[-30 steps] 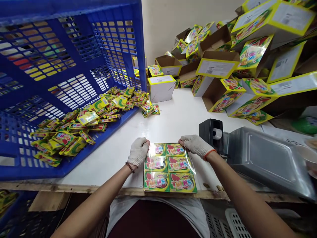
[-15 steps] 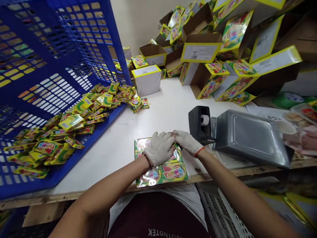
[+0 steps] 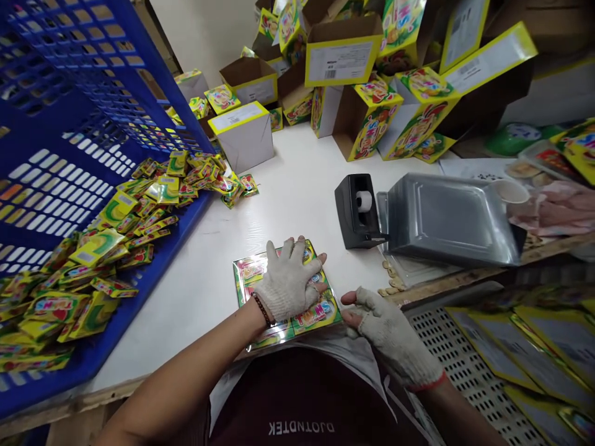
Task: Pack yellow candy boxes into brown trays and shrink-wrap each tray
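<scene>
A flat, shiny clear-wrapped pack of small TWINS candy boxes (image 3: 320, 313) lies on the white table near its front edge. Spread across the top of it is my left hand (image 3: 289, 275), in a white fingerless glove, with the fingers apart and lying flat. My right hand (image 3: 385, 331), gloved alike, is in the air just right of the pack's near corner. Its fingers are half bent, the thumb and forefinger apart, with nothing visible between them. The palm side is hidden.
To the left, a tipped blue plastic basket (image 3: 176, 232) holds many small candy boxes. A black tape dispenser (image 3: 351, 210) stands beside a stack of clear plastic trays (image 3: 455, 217) at right. Open cardboard display boxes (image 3: 344, 59) pile up at the back. A perforated crate (image 3: 446, 341) sits below right.
My right hand has left the pack's far edge and moved down and right, off the table. My left hand has spread flat on the pack. The whole view has shifted slightly.
</scene>
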The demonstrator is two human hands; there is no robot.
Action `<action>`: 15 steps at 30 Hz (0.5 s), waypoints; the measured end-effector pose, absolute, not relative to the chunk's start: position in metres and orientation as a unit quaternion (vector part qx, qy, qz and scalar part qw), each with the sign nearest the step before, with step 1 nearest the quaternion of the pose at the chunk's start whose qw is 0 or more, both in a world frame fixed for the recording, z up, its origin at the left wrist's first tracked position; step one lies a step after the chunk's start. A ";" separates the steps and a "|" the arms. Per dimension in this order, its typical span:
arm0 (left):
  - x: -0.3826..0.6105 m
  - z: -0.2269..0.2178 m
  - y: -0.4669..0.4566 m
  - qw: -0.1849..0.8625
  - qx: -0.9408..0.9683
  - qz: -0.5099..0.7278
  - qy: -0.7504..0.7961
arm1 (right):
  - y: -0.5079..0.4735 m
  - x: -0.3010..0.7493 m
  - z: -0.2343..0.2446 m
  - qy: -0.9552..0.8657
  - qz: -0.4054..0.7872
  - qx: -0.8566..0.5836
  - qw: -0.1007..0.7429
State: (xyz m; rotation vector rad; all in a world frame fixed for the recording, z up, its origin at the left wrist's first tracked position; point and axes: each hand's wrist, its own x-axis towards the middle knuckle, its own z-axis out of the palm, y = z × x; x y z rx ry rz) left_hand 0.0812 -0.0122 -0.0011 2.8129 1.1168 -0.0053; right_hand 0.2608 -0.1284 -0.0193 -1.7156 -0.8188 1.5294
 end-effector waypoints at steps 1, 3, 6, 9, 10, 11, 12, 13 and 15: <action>0.082 -0.002 -0.013 0.058 0.926 -0.002 0.373 | -0.129 0.260 -0.020 -0.306 0.589 -0.663 0.345; 0.084 -0.002 -0.015 0.061 0.923 0.000 0.381 | -0.128 0.259 -0.021 -0.299 0.587 -0.669 0.344; 0.086 -0.002 -0.015 0.069 0.919 0.006 0.389 | -0.127 0.259 -0.016 -0.319 0.559 -0.691 0.328; 0.087 -0.003 -0.016 0.076 0.915 0.009 0.395 | -0.125 0.258 -0.006 -0.404 0.501 -0.708 0.289; 0.088 -0.004 -0.016 0.077 0.915 0.010 0.396 | -0.125 0.257 -0.004 -0.430 0.480 -0.709 0.285; 0.088 -0.004 -0.017 0.078 0.915 0.010 0.395 | -0.126 0.256 -0.004 -0.451 0.462 -0.709 0.285; 0.087 -0.005 -0.017 0.079 0.915 0.011 0.395 | -0.127 0.255 -0.004 -0.466 0.445 -0.708 0.288; 0.087 -0.005 -0.017 0.080 0.915 0.012 0.394 | -0.128 0.254 -0.005 -0.478 0.432 -0.708 0.290; 0.087 -0.006 -0.018 0.081 0.914 0.013 0.396 | -0.129 0.255 -0.009 -0.510 0.418 -0.700 0.276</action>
